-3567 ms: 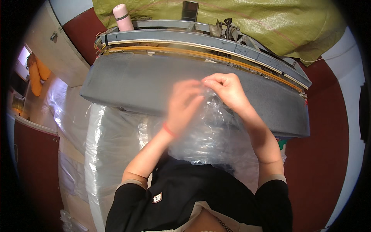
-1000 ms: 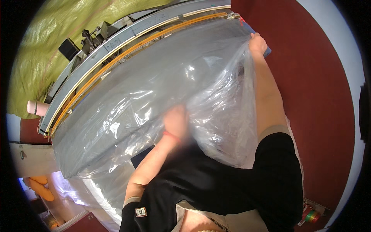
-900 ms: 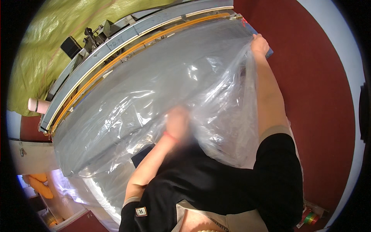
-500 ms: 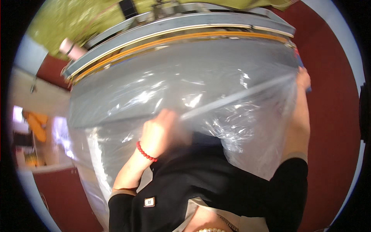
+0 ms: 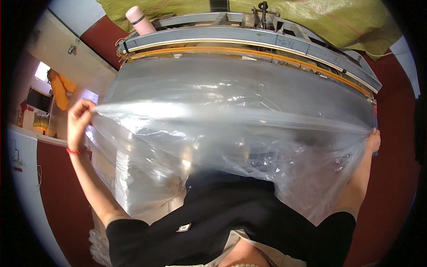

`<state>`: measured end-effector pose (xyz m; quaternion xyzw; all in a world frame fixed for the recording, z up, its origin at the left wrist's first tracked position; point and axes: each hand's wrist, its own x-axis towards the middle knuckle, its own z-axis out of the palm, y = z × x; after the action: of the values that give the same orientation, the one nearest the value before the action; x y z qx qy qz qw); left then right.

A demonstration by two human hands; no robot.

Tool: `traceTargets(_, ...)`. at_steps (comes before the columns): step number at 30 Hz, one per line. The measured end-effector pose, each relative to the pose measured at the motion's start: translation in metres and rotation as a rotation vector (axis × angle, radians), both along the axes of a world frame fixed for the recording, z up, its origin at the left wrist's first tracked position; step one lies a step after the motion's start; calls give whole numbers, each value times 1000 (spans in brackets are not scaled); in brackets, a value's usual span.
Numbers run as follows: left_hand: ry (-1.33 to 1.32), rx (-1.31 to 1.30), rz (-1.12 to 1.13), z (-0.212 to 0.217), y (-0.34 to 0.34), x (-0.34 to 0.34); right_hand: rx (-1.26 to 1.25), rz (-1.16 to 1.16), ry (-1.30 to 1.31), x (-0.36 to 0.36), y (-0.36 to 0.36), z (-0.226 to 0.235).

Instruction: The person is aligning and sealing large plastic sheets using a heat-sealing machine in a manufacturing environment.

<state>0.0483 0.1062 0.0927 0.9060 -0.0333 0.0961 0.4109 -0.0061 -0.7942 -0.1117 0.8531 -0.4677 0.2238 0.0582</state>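
Observation:
A wide sheet of clear plastic film (image 5: 213, 120) stretches between my arms, its gathered edge pulled into a nearly straight line. My left hand (image 5: 81, 115) pinches one end of that edge, out at the left. At the far right my right hand (image 5: 374, 139) is closed on the other end. More film hangs in wrinkles below the line, over the front of my black shirt. Behind it lies a grey flat surface (image 5: 187, 73), partly seen through the film. Some fingers of my right hand are hidden.
Along the back runs a long grey metal bar (image 5: 200, 35) with orange strips (image 5: 222, 50) in front. A pink roll (image 5: 140, 21) stands at its left end. Yellow-green sheeting (image 5: 329, 22) covers things behind. At left, a pale door (image 5: 66, 42) stands beside an opening with orange items (image 5: 60, 89).
My left hand has moved from the middle out to the far left, drawing the film's edge out with it. My right hand stays on its end. The view has turned.

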Motion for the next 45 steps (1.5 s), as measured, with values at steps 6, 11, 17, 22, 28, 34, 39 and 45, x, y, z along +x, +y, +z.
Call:
traceTargets(6, -875, 533, 298, 0, -18, 59, -14, -38, -2, 1, -10, -7)
traceTargets(11, -296, 816, -568, -116, -99, 38, 6, -65, 6, 3, 2, -1)
traceTargets(17, 87, 880, 64, -139, -23, 72, 7, -48, 23, 3, 0, 0)
traceTargets(22, -409, 790, -134, -148, -97, 100, 21, -77, 50, 1, -11, -6)
traceTargets(28, -244, 415, -381, -163, -112, 142, 33, -57, 45, 1, -13, -7)
traceTargets(34, 185, -48, -266, -172, -114, 146, 55, -42, -30, -2, -23, -11)
traceTargets(39, 109, -46, -366, -175, -112, 140, 124, -41, -106, -8, -32, -14)
traceTargets(45, 167, 123, -435, -174, -106, 140, 159, -28, -215, -13, -51, -23)
